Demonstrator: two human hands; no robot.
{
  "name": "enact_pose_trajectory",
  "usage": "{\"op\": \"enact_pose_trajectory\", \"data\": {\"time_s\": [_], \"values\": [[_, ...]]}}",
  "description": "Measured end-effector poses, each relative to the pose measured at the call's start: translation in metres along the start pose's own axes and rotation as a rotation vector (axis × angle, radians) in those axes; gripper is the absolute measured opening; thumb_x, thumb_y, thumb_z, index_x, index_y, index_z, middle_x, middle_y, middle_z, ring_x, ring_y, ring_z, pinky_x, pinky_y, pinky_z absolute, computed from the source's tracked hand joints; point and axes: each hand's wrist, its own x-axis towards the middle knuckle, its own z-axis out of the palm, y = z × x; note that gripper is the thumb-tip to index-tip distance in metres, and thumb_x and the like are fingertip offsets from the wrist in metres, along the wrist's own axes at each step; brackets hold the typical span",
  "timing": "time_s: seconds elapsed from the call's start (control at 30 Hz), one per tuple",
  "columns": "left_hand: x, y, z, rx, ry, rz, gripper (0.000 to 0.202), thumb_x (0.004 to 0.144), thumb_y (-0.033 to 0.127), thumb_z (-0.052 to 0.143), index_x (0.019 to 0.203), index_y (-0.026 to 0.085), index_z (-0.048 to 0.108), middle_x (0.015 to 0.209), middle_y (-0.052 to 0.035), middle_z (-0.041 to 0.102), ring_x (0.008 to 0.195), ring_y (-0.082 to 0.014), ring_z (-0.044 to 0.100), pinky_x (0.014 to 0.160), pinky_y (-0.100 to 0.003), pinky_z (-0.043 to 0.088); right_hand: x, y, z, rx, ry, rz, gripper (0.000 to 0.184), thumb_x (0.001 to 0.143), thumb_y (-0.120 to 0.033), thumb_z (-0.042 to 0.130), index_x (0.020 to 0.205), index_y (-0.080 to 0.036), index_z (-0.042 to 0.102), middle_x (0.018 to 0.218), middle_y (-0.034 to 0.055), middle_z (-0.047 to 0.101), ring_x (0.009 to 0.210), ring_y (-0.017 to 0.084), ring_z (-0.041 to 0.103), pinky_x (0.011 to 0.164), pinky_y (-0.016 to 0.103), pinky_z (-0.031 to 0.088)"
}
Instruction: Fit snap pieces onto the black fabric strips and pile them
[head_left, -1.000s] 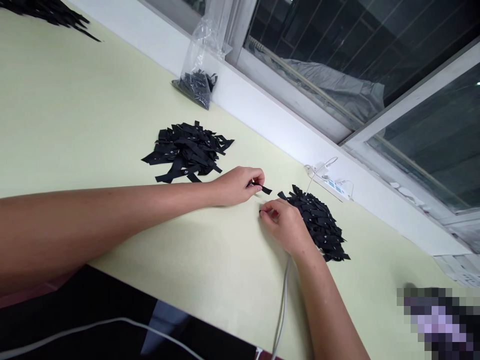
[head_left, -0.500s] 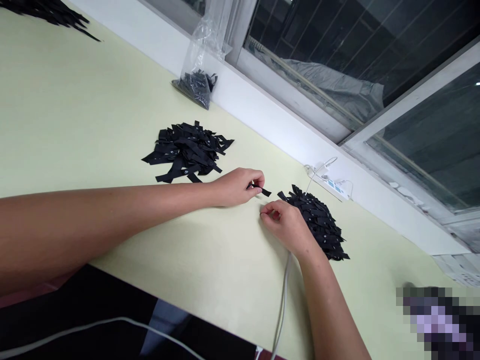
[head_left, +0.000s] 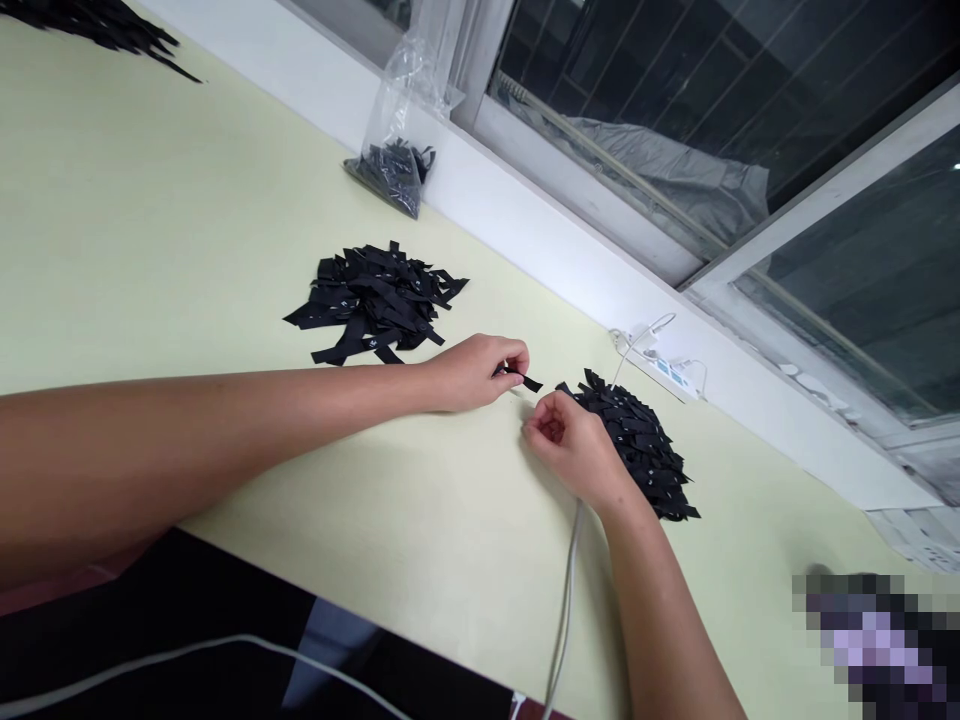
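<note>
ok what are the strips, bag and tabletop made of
Strips: probably fabric ribbon, matte black; thin, bendy, little sheen.
Bag: plastic film, clear and glossy; wrinkled, see-through, with bright highlights.
Tabletop: perhaps laminate, satin; smooth, even colour, soft reflections.

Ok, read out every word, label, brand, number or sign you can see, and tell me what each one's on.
No text is legible.
Looser strip pile beyond the left hand: white marks, too small to read.
Denser strip pile beside the right hand: white marks, too small.
Pale item at the right edge: dark marks, too blurred.
</note>
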Motion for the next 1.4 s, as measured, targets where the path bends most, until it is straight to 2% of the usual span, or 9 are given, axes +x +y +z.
{"op": "enact_pose_trajectory", "data": {"time_s": [0.17, 0.23, 0.33, 0.47, 0.7, 0.9, 1.1, 1.3, 1.4], "values": [[-0.001, 0.002, 0.000, 0.000, -0.067, 0.040, 0.008, 0.087, 0.018, 0.057, 0.086, 0.018, 0.065, 0.082, 0.0002, 0.068, 0.070, -0.0123, 0.054, 0.066, -0.026, 0.039, 0.001, 0.006, -0.007, 0.045, 0.509, 0.041, 0.014, 0.088, -0.035, 0.064, 0.093, -0.023, 0.057, 0.090, 0.0028, 0.069, 0.065, 0.015, 0.059, 0.063, 0.029, 0.045], [-0.001, 0.004, 0.001, -0.038, -0.140, 0.096, 0.008, 0.086, 0.018, 0.059, 0.087, 0.018, 0.067, 0.083, 0.0002, 0.069, 0.071, -0.0119, 0.056, 0.067, -0.026, 0.040, 0.002, 0.006, -0.004, 0.183, 0.600, 0.019, 0.021, 0.087, -0.038, 0.067, 0.095, -0.023, 0.055, 0.095, 0.0054, 0.070, 0.073, 0.016, 0.063, 0.068, 0.030, 0.049], [-0.003, 0.006, 0.003, -0.129, -0.221, 0.142, 0.009, 0.085, 0.017, 0.062, 0.088, 0.018, 0.070, 0.083, -0.0001, 0.071, 0.072, -0.0112, 0.058, 0.070, -0.025, 0.041, 0.005, 0.004, 0.008, 0.420, 0.485, -0.005, 0.028, 0.084, -0.041, 0.072, 0.093, -0.023, 0.053, 0.094, 0.0058, 0.069, 0.082, 0.018, 0.067, 0.075, 0.032, 0.054], [-0.003, 0.005, 0.005, -0.173, -0.215, 0.089, 0.010, 0.083, 0.020, 0.066, 0.088, 0.018, 0.074, 0.078, 0.0006, 0.070, 0.068, -0.0101, 0.057, 0.067, -0.024, 0.041, 0.008, 0.000, 0.020, 0.634, 0.313, 0.030, 0.032, 0.081, -0.042, 0.076, 0.091, -0.022, 0.053, 0.089, 0.0037, 0.068, 0.081, 0.017, 0.068, 0.075, 0.032, 0.055], [-0.002, 0.003, 0.004, -0.119, -0.123, 0.059, 0.009, 0.081, 0.022, 0.066, 0.085, 0.018, 0.074, 0.070, 0.0019, 0.065, 0.062, -0.0093, 0.052, 0.061, -0.024, 0.038, 0.009, 0.001, 0.022, 0.675, 0.318, 0.050, 0.033, 0.077, -0.042, 0.079, 0.087, -0.021, 0.055, 0.085, 0.0023, 0.068, 0.079, 0.015, 0.066, 0.071, 0.028, 0.053], [-0.003, 0.004, 0.004, -0.114, -0.101, 0.048, 0.009, 0.081, 0.023, 0.066, 0.083, 0.018, 0.073, 0.067, 0.0025, 0.063, 0.060, -0.0091, 0.049, 0.059, -0.024, 0.037, 0.010, 0.001, 0.022, 0.672, 0.300, 0.044, 0.033, 0.078, -0.043, 0.079, 0.087, -0.021, 0.056, 0.086, 0.0026, 0.068, 0.078, 0.015, 0.066, 0.070, 0.028, 0.052], [-0.002, 0.003, 0.004, -0.108, -0.086, 0.078, 0.008, 0.081, 0.021, 0.064, 0.083, 0.018, 0.072, 0.073, 0.0013, 0.066, 0.063, -0.0100, 0.052, 0.060, -0.025, 0.038, 0.010, 0.001, 0.021, 0.637, 0.281, 0.055, 0.034, 0.078, -0.047, 0.076, 0.087, -0.022, 0.055, 0.083, 0.0017, 0.066, 0.076, 0.015, 0.065, 0.070, 0.029, 0.052], [-0.001, 0.002, 0.003, -0.074, -0.066, 0.139, 0.009, 0.081, 0.017, 0.066, 0.083, 0.019, 0.074, 0.088, -0.0020, 0.071, 0.078, -0.0130, 0.061, 0.071, -0.026, 0.044, 0.009, -0.003, 0.020, 0.699, 0.259, 0.076, 0.035, 0.076, -0.045, 0.079, 0.087, -0.021, 0.056, 0.087, 0.0033, 0.069, 0.081, 0.016, 0.067, 0.075, 0.030, 0.054], [-0.001, 0.003, 0.002, -0.080, -0.069, 0.139, 0.010, 0.081, 0.015, 0.065, 0.083, 0.018, 0.075, 0.087, -0.0022, 0.071, 0.078, -0.0134, 0.062, 0.072, -0.027, 0.045, 0.008, -0.006, 0.019, 0.738, 0.242, 0.082, 0.037, 0.074, -0.043, 0.081, 0.087, -0.022, 0.055, 0.089, 0.0033, 0.070, 0.082, 0.016, 0.068, 0.077, 0.031, 0.055]]}}
